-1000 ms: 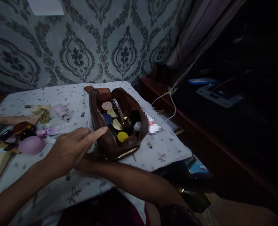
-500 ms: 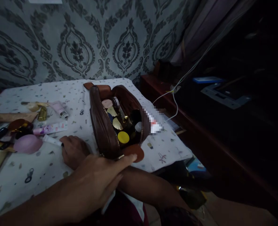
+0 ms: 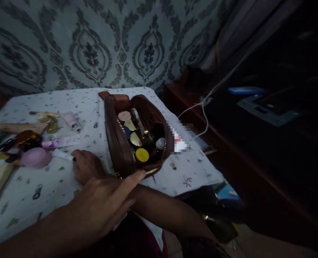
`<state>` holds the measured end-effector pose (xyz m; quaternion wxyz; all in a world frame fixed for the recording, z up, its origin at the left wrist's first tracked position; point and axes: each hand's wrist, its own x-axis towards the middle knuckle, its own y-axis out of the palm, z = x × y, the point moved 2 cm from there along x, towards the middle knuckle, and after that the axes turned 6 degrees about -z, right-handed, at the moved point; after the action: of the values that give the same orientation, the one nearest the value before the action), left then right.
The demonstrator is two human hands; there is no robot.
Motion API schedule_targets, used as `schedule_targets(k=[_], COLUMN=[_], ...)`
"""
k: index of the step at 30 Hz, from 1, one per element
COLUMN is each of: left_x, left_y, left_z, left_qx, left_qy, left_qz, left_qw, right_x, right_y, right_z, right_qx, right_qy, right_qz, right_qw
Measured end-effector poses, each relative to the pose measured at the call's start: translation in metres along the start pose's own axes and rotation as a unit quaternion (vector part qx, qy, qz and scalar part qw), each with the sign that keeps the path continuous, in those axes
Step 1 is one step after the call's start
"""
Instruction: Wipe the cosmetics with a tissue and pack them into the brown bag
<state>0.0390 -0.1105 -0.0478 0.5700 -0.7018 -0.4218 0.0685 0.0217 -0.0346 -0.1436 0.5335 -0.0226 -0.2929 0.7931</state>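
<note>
Brown bag [image 3: 121, 150] with its zipped mouth wide open, just ahead of the person's left hand [image 3: 102, 200], on the cloth; round lids show inside, the nearest to that hand being a yellow lid [image 3: 142, 154]. The left index finger points out straight to the bag's near rim, beside a gold zip [image 3: 153, 171]; whether it touches is unclear, and whether the folded fingers hold anything cannot be told. Beneath it the right forearm crosses to the left; the right hand [image 3: 87, 166] lies low with its fingers bent at the end of a white tube [image 3: 62, 154], gripped or merely touched, I cannot tell.

The step in hand seems to be work at the bag's near edge; a next move would probably call for uncrossing the forearms without tugging the rim.

Left of the right hand, a pink sponge [image 3: 36, 157] and other tubes lie loosely grouped on a white patterned tablecloth [image 3: 196, 172]; beyond both hands rises damask wallpaper [image 3: 91, 53]; to their right, a pale cable [image 3: 205, 118] hangs by dark furniture; the room is dim.
</note>
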Motion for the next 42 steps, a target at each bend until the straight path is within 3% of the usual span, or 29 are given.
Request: schedule_targets(k=[4,8,12,16,20,27,36,42], left_x=[-0.028,-0.064,-0.099,-0.121,-0.127,-0.124,-0.153,-0.158], left_y=[-0.010,-0.022,-0.026,-0.015,-0.007,-0.013,-0.028,-0.043], left_z=[0.010,0.038,0.070,0.090,0.098,0.109,0.134,0.135], left_qx=[0.012,0.090,0.117,0.145,0.168,0.235,0.295,0.341], left_qy=[-0.017,-0.077,-0.170,-0.191,-0.188,-0.206,-0.276,-0.286], left_qz=[-0.094,-0.158,-0.151,-0.088,-0.056,-0.038,-0.111,-0.225], left_qw=[0.995,0.980,0.967,0.967,0.966,0.949,0.908,0.867], right_x=[0.004,0.012,0.012,0.011,0.014,0.018,0.013,0.011], right_y=[0.000,0.002,0.001,-0.001,0.002,0.004,0.000,0.001], right_z=[-0.011,-0.023,-0.026,-0.025,-0.026,-0.026,-0.025,-0.027], right_qx=[0.031,0.077,0.122,0.178,0.181,0.134,0.131,0.164], right_qy=[-0.012,-0.005,0.018,0.055,0.072,0.064,0.062,0.070], right_qz=[-0.019,-0.033,-0.063,-0.087,-0.076,-0.080,-0.077,-0.084], right_qw=[0.999,0.996,0.990,0.979,0.978,0.986,0.986,0.980])
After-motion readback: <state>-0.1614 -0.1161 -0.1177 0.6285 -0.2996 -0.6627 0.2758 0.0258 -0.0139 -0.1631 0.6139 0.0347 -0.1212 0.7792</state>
